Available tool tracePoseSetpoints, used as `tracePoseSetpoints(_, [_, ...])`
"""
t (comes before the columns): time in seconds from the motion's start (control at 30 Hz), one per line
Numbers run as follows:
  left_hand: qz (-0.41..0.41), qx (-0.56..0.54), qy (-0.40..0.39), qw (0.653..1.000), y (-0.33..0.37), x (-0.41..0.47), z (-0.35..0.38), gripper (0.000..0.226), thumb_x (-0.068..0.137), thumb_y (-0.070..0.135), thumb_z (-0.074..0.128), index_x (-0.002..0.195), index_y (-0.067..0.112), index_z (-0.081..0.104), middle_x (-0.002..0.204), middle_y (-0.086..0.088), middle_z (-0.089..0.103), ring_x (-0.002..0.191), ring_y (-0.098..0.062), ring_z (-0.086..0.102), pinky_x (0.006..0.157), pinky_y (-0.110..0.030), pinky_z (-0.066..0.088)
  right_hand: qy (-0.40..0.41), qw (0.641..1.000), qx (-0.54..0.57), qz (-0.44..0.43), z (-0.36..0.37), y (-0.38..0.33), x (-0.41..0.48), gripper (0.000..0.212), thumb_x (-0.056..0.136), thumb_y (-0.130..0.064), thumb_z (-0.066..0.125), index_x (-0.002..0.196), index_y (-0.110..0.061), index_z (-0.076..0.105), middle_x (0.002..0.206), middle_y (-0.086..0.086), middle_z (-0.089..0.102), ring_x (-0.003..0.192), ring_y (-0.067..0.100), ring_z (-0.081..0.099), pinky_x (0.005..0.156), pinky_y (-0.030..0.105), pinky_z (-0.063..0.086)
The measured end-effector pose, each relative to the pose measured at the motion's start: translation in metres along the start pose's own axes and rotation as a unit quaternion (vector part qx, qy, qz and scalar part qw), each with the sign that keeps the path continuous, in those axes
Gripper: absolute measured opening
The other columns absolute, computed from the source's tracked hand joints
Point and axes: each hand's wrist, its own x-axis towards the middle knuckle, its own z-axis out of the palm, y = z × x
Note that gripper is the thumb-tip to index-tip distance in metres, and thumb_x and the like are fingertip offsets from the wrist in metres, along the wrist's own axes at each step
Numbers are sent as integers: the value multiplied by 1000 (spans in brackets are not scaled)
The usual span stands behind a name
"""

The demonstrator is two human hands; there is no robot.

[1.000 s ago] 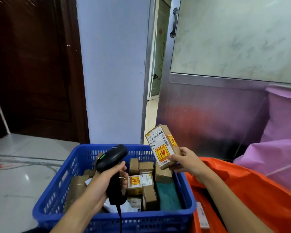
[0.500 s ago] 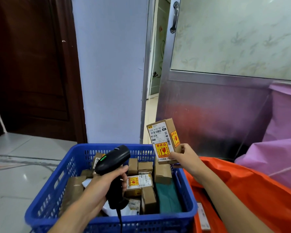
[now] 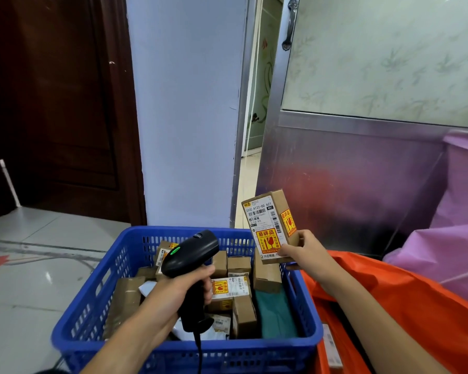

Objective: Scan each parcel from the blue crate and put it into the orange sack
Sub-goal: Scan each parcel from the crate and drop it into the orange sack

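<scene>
**Parcel held up beside the scanner, above the crate's far right corner**

Biggest in view is the steel door panel (image 3: 349,179) across the back, with pale tiled floor (image 3: 25,279) running off to the left. Down on the right is the orange sack (image 3: 416,306), its mouth open against the right wall of the blue crate (image 3: 92,292), and a purple sack (image 3: 457,238) is bunched up behind it. A white-labelled packet (image 3: 331,346) lies inside the orange sack near the bottom edge of view.

The crate sits on the floor and it's loaded with a jumble of small brown cartons. There's a labelled carton (image 3: 229,288) face-up near the middle and a flat green packet (image 3: 273,314) along the right wall.

Over the crate's centre, the left hand (image 3: 179,290) is wrapped tight round the grip of the black scanner (image 3: 192,255). The scanner's head tilts up and to the right, a green light (image 3: 175,251) glows on top, and its cable drops over the near rim.

The right hand (image 3: 305,255) pinches the parcel (image 3: 268,220) by its lower end. The parcel stands nearly upright above the far right corner, with its shipping label and yellow fragile stickers facing the camera, close to the scanner but clear of it.
</scene>
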Motion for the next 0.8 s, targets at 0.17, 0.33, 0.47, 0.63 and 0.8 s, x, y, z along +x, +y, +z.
tracePoseSetpoints(0.17, [10,9,4,1000,0,-1,-1,16,86,17,78,92,4,72,75,-12,64,70,-25,65,85,-46,54,-3,1000,-11,-2,2,1,0,39,91,-18,75,118,-16,47,114,1,67,99,17,72,74,28,59])
tracePoseSetpoints(0.33, [11,-14,18,1000,0,0,-1,17,87,14,78,98,2,72,73,-12,63,67,-25,64,81,-45,55,-4,1000,-17,-4,3,1,0,36,90,-17,75,113,-17,48,113,1,68,99,17,72,80,31,62])
tracePoseSetpoints(0.47, [8,-20,14,1000,-2,2,-2,26,85,16,80,103,0,71,73,-12,63,68,-26,64,82,-45,55,-7,1000,-22,-5,3,1,0,36,91,-18,75,115,-18,48,114,1,68,99,17,72,81,32,62])
tracePoseSetpoints(0.63, [11,-18,10,1000,-3,3,-2,24,84,17,81,100,1,71,73,-13,61,67,-26,63,81,-43,55,-9,1000,-16,-5,3,0,0,36,91,-17,74,116,-17,48,115,1,68,100,17,71,78,30,61])
tracePoseSetpoints(0.8, [12,-14,6,1000,-3,2,-2,24,85,16,81,101,2,72,74,-13,62,68,-26,63,81,-44,55,-8,1000,-19,-6,2,0,0,37,92,-17,73,118,-17,47,113,0,68,97,16,71,77,29,60])
